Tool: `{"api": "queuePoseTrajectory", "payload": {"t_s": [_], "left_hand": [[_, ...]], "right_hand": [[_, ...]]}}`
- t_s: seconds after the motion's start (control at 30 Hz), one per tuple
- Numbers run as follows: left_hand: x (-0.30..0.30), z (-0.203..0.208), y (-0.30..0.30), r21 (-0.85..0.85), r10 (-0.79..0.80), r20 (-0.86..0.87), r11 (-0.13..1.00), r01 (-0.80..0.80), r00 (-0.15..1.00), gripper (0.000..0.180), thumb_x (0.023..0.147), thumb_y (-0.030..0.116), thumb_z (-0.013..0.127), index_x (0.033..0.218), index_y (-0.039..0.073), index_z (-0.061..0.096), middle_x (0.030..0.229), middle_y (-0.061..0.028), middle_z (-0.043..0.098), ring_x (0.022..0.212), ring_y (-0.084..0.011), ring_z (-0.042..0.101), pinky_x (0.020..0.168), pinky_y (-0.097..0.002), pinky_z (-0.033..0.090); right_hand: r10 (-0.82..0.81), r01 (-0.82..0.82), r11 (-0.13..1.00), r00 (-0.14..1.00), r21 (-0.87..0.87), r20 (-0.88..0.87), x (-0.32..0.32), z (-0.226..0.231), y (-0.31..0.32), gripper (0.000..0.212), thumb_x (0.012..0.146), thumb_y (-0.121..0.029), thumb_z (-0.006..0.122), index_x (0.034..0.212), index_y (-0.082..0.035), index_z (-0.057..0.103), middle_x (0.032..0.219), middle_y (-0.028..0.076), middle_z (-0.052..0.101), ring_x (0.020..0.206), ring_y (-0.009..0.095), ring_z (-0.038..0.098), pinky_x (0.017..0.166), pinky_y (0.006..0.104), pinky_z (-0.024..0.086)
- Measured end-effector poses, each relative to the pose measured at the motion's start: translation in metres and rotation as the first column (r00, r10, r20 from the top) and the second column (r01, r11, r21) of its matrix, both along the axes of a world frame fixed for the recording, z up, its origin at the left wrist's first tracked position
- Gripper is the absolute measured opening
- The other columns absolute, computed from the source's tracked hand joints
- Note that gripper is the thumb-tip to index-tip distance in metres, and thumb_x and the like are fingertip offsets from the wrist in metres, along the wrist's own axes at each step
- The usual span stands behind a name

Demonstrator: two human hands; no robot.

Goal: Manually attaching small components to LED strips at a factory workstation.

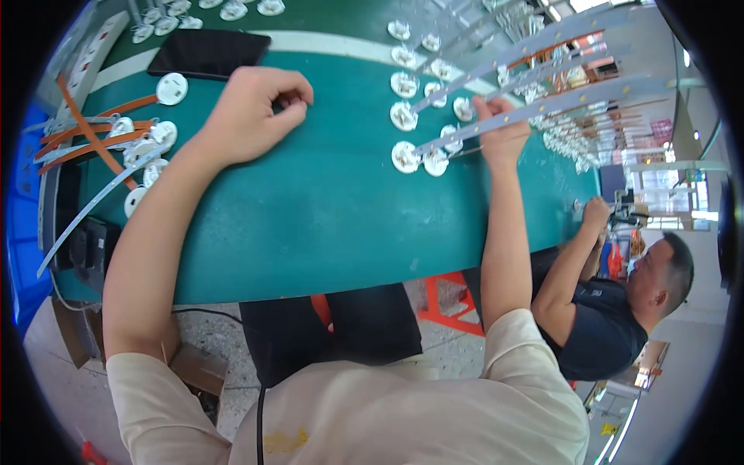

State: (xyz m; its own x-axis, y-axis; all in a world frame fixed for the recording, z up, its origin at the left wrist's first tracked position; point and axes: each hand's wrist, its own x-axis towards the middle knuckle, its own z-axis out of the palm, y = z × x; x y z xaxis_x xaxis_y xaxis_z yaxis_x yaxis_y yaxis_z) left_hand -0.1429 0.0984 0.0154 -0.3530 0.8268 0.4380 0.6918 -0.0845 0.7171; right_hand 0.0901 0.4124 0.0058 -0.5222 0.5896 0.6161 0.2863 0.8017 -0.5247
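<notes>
My left hand (263, 116) rests on the green tabletop, its fingers curled in a loose fist with nothing visible in them. My right hand (502, 128) reaches to the right side and grips an LED strip (558, 105), a long pale strip dotted with small yellow chips. That strip's near end meets a white round base (405, 156) on the table. More white round bases (403, 116) with upright strips stand in rows beside and behind my right hand. Its fingertips are partly hidden by the strip.
At left lies a pile of white round pieces (164, 135) with orange and white strips. A black tablet-like device (209, 54) and a white power strip (94, 50) lie at the far left. A co-worker (620, 302) sits at right. An orange-red stool (449, 304) stands below the table edge.
</notes>
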Motion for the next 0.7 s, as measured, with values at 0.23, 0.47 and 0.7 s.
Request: {"api": "queuePoseTrajectory", "payload": {"t_s": [0.23, 0.47, 0.7], "left_hand": [[0.0017, 0.0020, -0.0017, -0.079, 0.048, -0.062, 0.995, -0.053, 0.997, 0.010, 0.080, 0.005, 0.063, 0.089, 0.000, 0.066, 0.076, -0.0077, 0.066, 0.070, -0.0155, 0.063, 0.063, -0.0261, 0.048], [0.0017, -0.0050, 0.0023, -0.042, 0.022, -0.066, 0.999, -0.025, 0.998, 0.011, 0.082, 0.005, 0.064, 0.091, 0.002, 0.068, 0.077, -0.0018, 0.063, 0.064, -0.0083, 0.051, 0.058, -0.0232, 0.037], [0.0009, -0.0019, -0.0008, -0.044, 0.027, -0.085, 0.999, -0.030, 0.996, 0.010, 0.081, 0.004, 0.064, 0.090, 0.002, 0.067, 0.077, -0.0030, 0.064, 0.066, -0.0091, 0.054, 0.059, -0.0233, 0.039]], "right_hand": [[-0.044, 0.053, 0.995, 0.993, -0.080, 0.110, -0.0044, 0.0113, -0.0084, 0.026, 0.083, -0.022, 0.079, 0.086, 0.002, 0.072, 0.070, 0.007, 0.070, 0.062, 0.010, 0.062, 0.058, 0.0261, 0.048], [-0.032, 0.043, 0.994, 0.994, -0.099, 0.109, 0.0013, 0.0136, -0.0097, 0.025, 0.083, -0.023, 0.078, 0.089, 0.001, 0.074, 0.073, 0.006, 0.072, 0.065, 0.010, 0.065, 0.060, 0.0253, 0.050], [-0.012, 0.030, 0.973, 0.997, -0.228, 0.077, 0.0022, 0.0093, -0.0104, 0.024, 0.083, -0.021, 0.078, 0.095, -0.001, 0.076, 0.078, 0.006, 0.073, 0.069, 0.010, 0.066, 0.064, 0.0255, 0.052]]}}
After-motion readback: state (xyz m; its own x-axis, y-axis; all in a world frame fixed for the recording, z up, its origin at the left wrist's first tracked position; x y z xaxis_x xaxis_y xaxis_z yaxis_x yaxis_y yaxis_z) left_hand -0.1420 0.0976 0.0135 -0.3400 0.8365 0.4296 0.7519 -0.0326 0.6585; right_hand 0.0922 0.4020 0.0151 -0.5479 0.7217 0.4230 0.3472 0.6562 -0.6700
